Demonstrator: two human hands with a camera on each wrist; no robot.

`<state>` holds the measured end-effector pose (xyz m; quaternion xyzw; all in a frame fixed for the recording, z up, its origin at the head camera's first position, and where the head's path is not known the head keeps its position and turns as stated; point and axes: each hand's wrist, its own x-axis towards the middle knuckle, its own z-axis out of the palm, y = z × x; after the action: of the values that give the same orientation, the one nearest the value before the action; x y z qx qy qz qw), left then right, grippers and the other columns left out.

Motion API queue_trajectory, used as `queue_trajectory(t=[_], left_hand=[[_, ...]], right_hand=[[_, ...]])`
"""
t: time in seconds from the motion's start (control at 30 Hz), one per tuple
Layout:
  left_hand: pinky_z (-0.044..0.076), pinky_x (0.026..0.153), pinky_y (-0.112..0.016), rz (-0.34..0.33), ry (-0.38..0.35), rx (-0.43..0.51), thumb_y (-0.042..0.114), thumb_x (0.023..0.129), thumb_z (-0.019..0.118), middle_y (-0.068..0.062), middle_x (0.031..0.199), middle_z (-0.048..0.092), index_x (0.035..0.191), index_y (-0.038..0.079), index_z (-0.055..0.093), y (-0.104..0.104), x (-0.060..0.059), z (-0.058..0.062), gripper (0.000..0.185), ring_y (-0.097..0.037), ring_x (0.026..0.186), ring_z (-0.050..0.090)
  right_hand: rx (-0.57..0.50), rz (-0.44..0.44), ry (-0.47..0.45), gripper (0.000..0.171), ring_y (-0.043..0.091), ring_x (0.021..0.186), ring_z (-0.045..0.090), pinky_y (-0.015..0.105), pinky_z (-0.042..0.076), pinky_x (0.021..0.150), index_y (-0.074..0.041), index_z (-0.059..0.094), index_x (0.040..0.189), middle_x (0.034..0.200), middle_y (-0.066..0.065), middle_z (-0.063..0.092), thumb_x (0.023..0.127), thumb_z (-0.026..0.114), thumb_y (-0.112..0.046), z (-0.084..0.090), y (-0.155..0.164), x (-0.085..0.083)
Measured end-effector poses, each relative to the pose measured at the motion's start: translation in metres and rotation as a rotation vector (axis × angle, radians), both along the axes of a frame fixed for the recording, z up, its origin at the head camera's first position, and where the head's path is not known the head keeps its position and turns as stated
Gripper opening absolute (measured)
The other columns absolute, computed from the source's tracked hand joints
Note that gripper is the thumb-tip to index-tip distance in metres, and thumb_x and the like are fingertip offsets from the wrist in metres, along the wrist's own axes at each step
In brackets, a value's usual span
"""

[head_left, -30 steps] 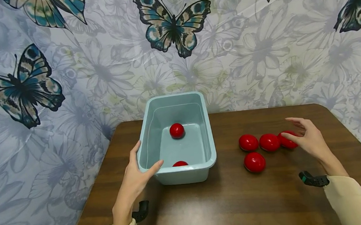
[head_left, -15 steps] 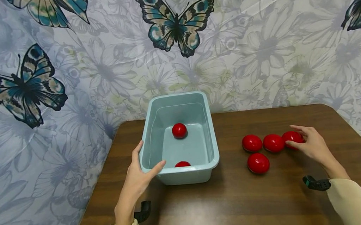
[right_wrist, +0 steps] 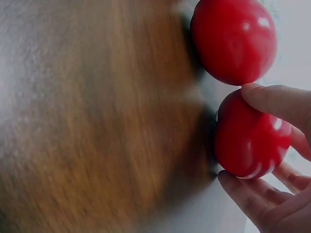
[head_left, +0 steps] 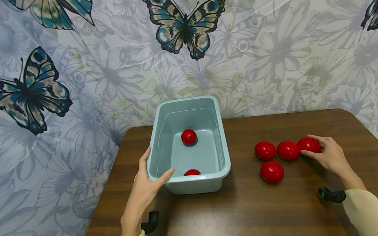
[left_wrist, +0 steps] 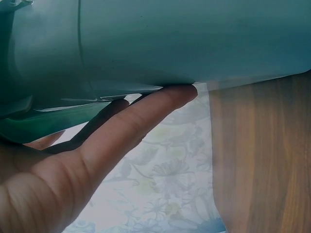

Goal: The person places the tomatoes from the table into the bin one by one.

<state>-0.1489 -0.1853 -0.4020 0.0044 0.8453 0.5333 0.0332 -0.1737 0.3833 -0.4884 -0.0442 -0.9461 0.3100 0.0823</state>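
Observation:
In the head view my right hand (head_left: 334, 158) is at the right-hand end of a row of glossy red balls. Its thumb and fingers pinch the end ball (head_left: 308, 145), which sits on the table. The right wrist view shows the thumb on one side of this ball (right_wrist: 253, 141) and fingers on the other, with a neighbouring red ball (right_wrist: 235, 41) close by. My left hand (head_left: 139, 192) rests at the near left corner of a pale blue plastic bin (head_left: 194, 187). Its straight fingers touch the bin's outer side (left_wrist: 160, 43). Two red balls, one (head_left: 188, 137) farther back, lie inside.
A second ball in the bin (head_left: 192, 172) is partly hidden by the front rim. Other red balls (head_left: 288, 150) (head_left: 265, 150) (head_left: 272, 171) lie left of my right hand on the brown wooden table (head_left: 237, 218). Butterfly-patterned cloth (head_left: 113, 83) hangs behind the table.
My right hand has come down onto the end ball, and its thumb and fingers have closed around it. My left hand stays at the bin. The head view has shifted slightly.

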Motion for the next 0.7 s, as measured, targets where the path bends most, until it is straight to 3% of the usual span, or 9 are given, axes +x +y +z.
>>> queue_trajectory(t=[0.33, 0.7], left_hand=[[0.038, 0.113, -0.065, -0.001, 0.004, 0.005, 0.044, 0.091, 0.082, -0.012, 0.165, 0.030, 0.168, 0.030, 0.011, -0.0005, 0.0007, 0.0002, 0.106, -0.039, 0.146, 0.038], [0.038, 0.113, -0.065, -0.002, -0.003, 0.007, 0.045, 0.091, 0.082, -0.012, 0.166, 0.029, 0.168, 0.029, 0.011, -0.0004, 0.0004, -0.0003, 0.106, -0.039, 0.146, 0.037]], right_hand=[[0.026, 0.003, 0.064, 0.061, 0.054, 0.107, 0.047, 0.071, 0.043, 0.084, 0.014, 0.056, 0.135, 0.122, 0.042, 0.048, 0.086, 0.084, -0.010, -0.0022, -0.0026, -0.0012], [0.035, -0.011, 0.093, 0.060, 0.060, 0.112, 0.043, 0.077, 0.041, 0.087, 0.016, 0.056, 0.133, 0.123, 0.045, 0.046, 0.084, 0.084, -0.005, -0.0038, -0.0087, 0.0019]])
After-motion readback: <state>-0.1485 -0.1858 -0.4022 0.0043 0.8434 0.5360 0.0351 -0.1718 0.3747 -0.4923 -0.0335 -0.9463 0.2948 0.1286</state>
